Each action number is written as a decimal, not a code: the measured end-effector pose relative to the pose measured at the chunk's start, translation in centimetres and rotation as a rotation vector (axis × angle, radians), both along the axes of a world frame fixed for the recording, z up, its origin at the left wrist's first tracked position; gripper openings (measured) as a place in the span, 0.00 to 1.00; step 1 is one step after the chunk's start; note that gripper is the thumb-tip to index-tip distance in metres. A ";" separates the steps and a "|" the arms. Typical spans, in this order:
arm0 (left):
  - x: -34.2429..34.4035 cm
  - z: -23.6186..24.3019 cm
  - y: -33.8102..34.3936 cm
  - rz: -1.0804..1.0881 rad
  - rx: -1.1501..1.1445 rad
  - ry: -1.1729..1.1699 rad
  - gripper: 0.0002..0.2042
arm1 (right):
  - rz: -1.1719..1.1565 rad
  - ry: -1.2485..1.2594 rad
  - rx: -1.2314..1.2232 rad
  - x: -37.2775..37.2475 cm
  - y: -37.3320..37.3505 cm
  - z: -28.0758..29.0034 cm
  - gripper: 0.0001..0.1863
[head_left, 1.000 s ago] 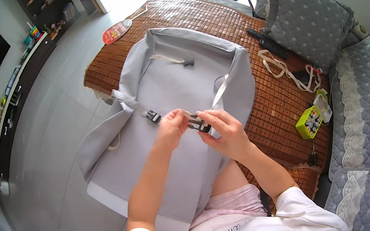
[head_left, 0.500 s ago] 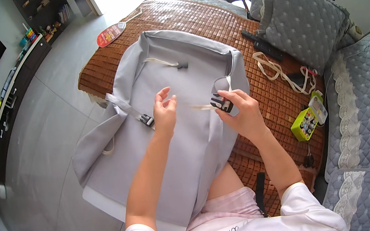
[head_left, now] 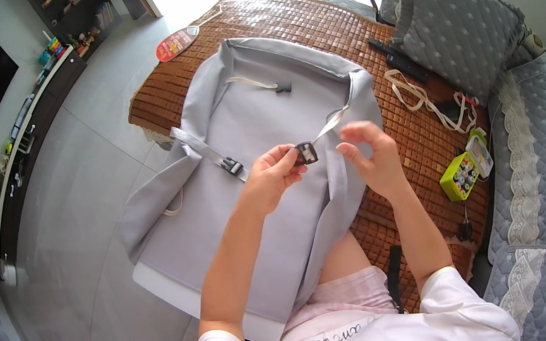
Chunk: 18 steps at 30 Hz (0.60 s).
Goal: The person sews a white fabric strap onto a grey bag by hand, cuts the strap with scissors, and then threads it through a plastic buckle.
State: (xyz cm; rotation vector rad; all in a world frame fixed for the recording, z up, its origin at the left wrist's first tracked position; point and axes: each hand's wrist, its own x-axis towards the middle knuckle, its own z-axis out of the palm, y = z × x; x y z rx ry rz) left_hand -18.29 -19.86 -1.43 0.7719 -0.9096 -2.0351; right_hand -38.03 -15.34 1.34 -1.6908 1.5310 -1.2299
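A large grey fabric bag (head_left: 265, 121) lies spread out before me, partly over my lap. Between thumb and fingers, my left hand (head_left: 274, 176) grips a black plastic buckle (head_left: 307, 153) above its middle. From that buckle a whitish strap (head_left: 330, 126) runs up to the bag's right side. My right hand (head_left: 375, 157) is beside the strap, fingers curved and apart, with nothing in it. Another black buckle (head_left: 233, 167) rests on a grey strap (head_left: 201, 148) at the bag's left. Farther up, a pale cord (head_left: 251, 83) ends in a dark grey clip (head_left: 283, 87).
Under the bag is a brown tiled mat (head_left: 262, 17). To the right are a loose white strap (head_left: 420, 102), dark remote controls (head_left: 406, 67), a lime-green box of thread spools (head_left: 459, 179) and a grey cushion (head_left: 454, 24). A red fly swatter (head_left: 178, 44) lies at the far left.
The right-side buckle has passed from my right hand to my left, which moved right to grip it. My right hand has let go and shifted right; its strap is now stretched out.
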 end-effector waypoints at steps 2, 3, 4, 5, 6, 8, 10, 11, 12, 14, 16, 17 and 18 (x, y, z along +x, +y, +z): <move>0.3 -0.7 -0.6 -0.054 0.139 0.110 0.08 | 0.104 0.050 0.006 0.4 -0.9 -2.0 0.19; 0.5 -1.0 -0.8 -0.054 0.137 0.109 0.08 | 0.208 0.099 0.022 0.9 -1.4 -2.9 0.18; 0.8 -1.5 -1.1 -0.110 0.182 0.168 0.07 | 0.260 0.000 0.087 1.7 -1.9 -3.8 0.19; 0.9 -1.7 -1.3 -0.165 0.221 0.228 0.07 | 0.260 -0.001 0.085 2.1 -2.6 -4.6 0.19; 0.9 -1.8 -1.3 -0.165 0.219 0.226 0.07 | 0.402 -0.191 0.123 2.5 -3.2 -5.4 0.19; 1.4 -2.1 -1.1 -0.121 0.221 0.153 0.07 | 0.571 -0.542 0.384 2.9 -3.5 -5.8 0.19; 1.8 -2.0 -1.2 -0.059 0.167 0.047 0.07 | 0.532 -0.557 0.469 2.1 -3.6 -5.2 0.18; 2.2 -2.1 -1.1 -0.001 0.113 -0.059 0.08 | 0.491 -0.567 0.553 2.0 -3.6 -4.8 0.18; 2.6 -2.1 -0.9 0.003 0.085 -0.126 0.09 | 0.463 -0.522 0.591 2.1 -3.5 -4.2 0.17; 2.1 -2.3 -0.6 0.009 0.078 -0.159 0.09 | 0.434 -0.709 0.648 1.7 -3.8 -5.2 0.16; 1.9 -2.7 -0.2 0.010 0.069 -0.192 0.08 | 0.369 -0.932 0.756 1.9 -3.7 -5.1 0.15; 1.8 -3.0 0.0 0.013 0.059 -0.185 0.08 | 0.362 -0.933 0.760 2.1 -4.0 -5.6 0.15; 1.7 -3.4 0.2 0.016 0.048 -0.177 0.07 | 0.378 -1.017 0.788 2.2 -4.3 -6.4 0.14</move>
